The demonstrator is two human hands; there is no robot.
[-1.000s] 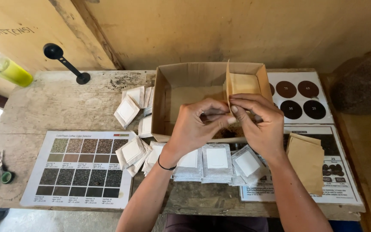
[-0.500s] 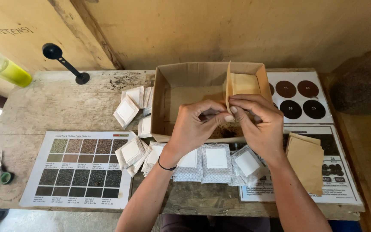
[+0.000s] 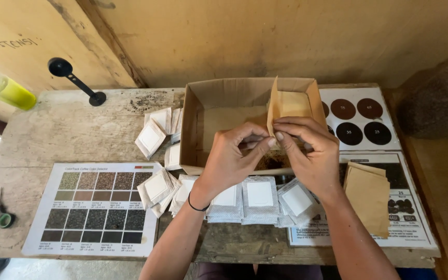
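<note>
Evidently light, thin and easily creased, the brown paper envelope stands upright over the cardboard box, pinched at its lower left corner by left hand and right hand, best held by its edges.

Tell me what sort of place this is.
Probably a small coffee packing bench: a roast colour chart on the worn wooden table, white filter sachets, and both hands holding a brown paper envelope.

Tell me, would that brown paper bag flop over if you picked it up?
Probably a bit. The bag looks like thin paper, so likely light and bendy. Yet it stands upright above both hands, its creases seemingly keeping it somewhat stiff. It would likely crumple if squeezed.
</note>
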